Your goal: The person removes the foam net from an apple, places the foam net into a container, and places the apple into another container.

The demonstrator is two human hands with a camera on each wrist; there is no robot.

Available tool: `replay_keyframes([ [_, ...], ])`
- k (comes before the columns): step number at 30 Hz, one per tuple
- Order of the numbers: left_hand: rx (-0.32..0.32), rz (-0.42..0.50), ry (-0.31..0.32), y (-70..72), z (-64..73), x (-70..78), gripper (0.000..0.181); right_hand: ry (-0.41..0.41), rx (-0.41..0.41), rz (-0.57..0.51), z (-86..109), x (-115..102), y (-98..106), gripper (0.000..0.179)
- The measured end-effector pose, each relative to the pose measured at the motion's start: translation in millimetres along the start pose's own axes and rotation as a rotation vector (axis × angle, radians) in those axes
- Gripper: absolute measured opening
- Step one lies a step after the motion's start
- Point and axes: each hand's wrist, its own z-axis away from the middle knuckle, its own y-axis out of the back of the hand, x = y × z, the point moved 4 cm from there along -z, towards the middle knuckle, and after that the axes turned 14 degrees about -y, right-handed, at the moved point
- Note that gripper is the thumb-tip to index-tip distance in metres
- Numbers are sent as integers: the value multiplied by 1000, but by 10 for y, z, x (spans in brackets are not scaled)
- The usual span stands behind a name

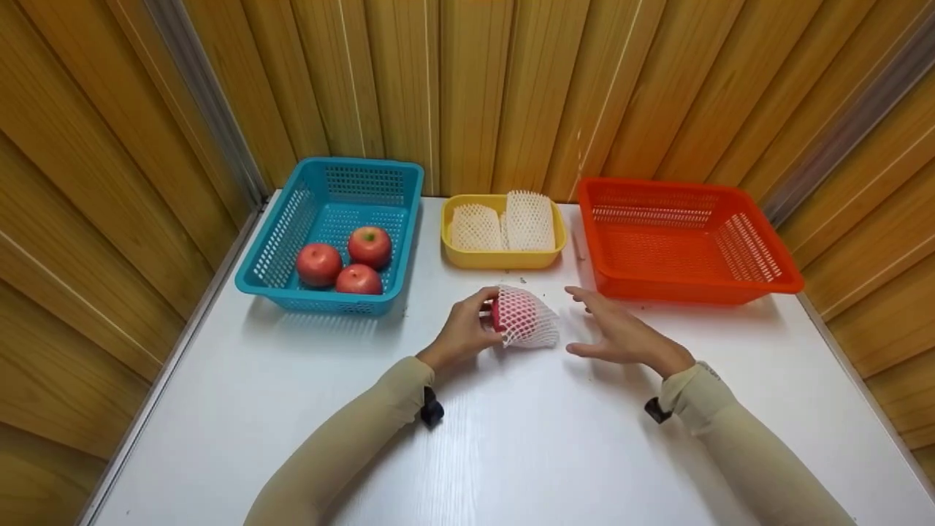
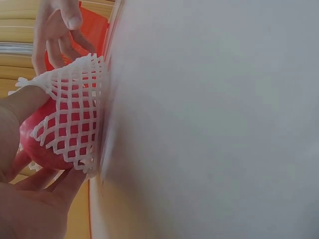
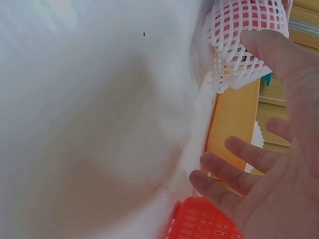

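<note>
Near the middle of the table, my left hand (image 1: 464,329) grips a red apple (image 1: 497,315) from its left side, thumb and fingers curled round it. A white foam net sleeve (image 1: 532,321) covers most of the apple, and its loose end sticks out to the right. In the left wrist view, red skin (image 2: 37,144) shows bare on the side toward the palm. To the right, apart from the sleeve, my right hand (image 1: 621,332) stands with thumb and fingers spread and nothing between them. The right wrist view shows its fingers (image 3: 219,194) extended.
A blue basket (image 1: 256,281) at the left holds three apples (image 1: 369,247). Behind my hands, a yellow container (image 1: 504,259) holds several white foam net sleeves (image 1: 530,223). A red basket (image 1: 701,288) stands at the right. Wood-panelled walls (image 1: 475,95) close off the back and sides.
</note>
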Motion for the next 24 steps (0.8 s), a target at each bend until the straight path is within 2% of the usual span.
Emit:
replay_keyframes([
  [7, -13, -7, 9, 5, -12, -7, 72, 25, 12, 15, -29, -41, -29, 99],
  [14, -50, -30, 60, 19, -2, -25, 80, 70, 8, 30, -108, -109, -84, 99],
  [24, -81, -95, 14, 67, 25, -36, 89, 137, 22, 69, -212, -271, -124, 94],
])
